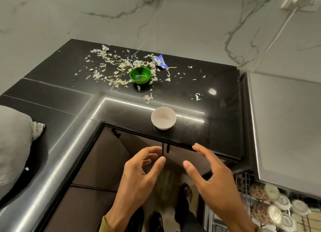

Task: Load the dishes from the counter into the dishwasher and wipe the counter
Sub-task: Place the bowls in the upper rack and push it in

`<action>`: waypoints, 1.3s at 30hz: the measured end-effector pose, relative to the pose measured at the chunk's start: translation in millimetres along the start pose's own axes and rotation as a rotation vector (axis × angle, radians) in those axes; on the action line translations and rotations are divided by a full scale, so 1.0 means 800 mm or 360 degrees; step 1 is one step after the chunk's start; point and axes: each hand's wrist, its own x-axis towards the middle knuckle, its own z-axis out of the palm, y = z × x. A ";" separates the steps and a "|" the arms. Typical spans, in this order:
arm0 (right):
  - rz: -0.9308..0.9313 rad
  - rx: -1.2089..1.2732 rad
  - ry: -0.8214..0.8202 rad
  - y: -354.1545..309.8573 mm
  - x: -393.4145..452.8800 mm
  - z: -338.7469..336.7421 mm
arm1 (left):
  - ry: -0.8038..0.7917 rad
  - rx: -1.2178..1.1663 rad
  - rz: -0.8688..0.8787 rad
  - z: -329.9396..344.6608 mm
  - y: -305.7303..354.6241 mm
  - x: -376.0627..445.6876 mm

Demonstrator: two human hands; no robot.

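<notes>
1. Head view, hands: our left hand (pixel 139 171) and right hand (pixel 208 172) hang spread and empty in front of the counter (pixel 222 113) edge, holding nothing.
2. Head view, dishes: the white bowl (pixel 163 118) stands upright near the front edge; the green bowl (pixel 140 75) sits farther back among scattered scraps (pixel 111 61), near a blue wrapper (pixel 160 61).
3. Handling — we judge the white bowl ceramic, stiff, breakable and slick; take it by rim and outer wall.
4. Destination — the dishwasher rack (pixel 271 207), lower right, already holds dishes.
</notes>
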 end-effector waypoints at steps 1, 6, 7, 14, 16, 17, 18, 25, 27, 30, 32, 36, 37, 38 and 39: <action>0.0005 -0.0002 -0.0032 0.004 0.011 -0.001 | 0.0023 0.0010 -0.0017 0.003 -0.001 0.007; -0.0082 -0.0063 -0.0169 0.013 0.083 -0.025 | 0.0197 -0.0033 -0.0121 0.025 0.009 0.057; -0.0116 -0.0093 -0.0181 0.014 0.098 -0.029 | 0.0206 -0.0037 -0.0131 0.029 0.012 0.067; -0.0313 -0.0281 -0.0277 0.028 0.184 -0.046 | 0.0290 -0.0031 -0.0141 0.049 0.032 0.140; -0.0318 -0.0314 -0.0332 0.031 0.201 -0.041 | 0.0320 -0.0033 -0.0161 0.047 0.030 0.154; -0.0307 -0.0334 -0.0358 0.034 0.208 -0.036 | 0.0322 -0.0021 -0.0169 0.046 0.027 0.160; -0.0282 -0.0361 -0.0389 0.039 0.217 -0.030 | 0.0322 -0.0006 -0.0183 0.043 0.023 0.169; -0.0038 -0.0736 -0.0607 0.055 0.273 0.039 | 0.0279 0.0020 -0.0251 -0.006 -0.007 0.224; -0.0025 -0.0804 -0.0600 0.054 0.285 0.060 | 0.0229 0.0029 -0.0265 -0.023 -0.013 0.242; -0.0064 -0.0836 -0.0494 0.049 0.309 0.082 | 0.0130 0.0057 -0.0293 -0.049 -0.023 0.273; -0.0125 -0.0779 -0.0406 0.041 0.323 0.091 | 0.0103 0.0079 -0.0291 -0.064 -0.032 0.292; -0.0008 -0.0569 -0.0270 0.016 0.347 0.109 | 0.0087 0.0079 -0.0247 -0.089 -0.043 0.326; 0.0058 -0.0470 -0.0235 0.009 0.351 0.110 | 0.0075 0.0077 -0.0234 -0.092 -0.044 0.332; 0.0144 -0.0335 -0.0214 0.000 0.356 0.111 | 0.0058 0.0072 -0.0225 -0.097 -0.046 0.339; 0.0223 -0.0168 -0.0204 -0.008 0.360 0.111 | 0.0032 0.0068 -0.0220 -0.101 -0.049 0.344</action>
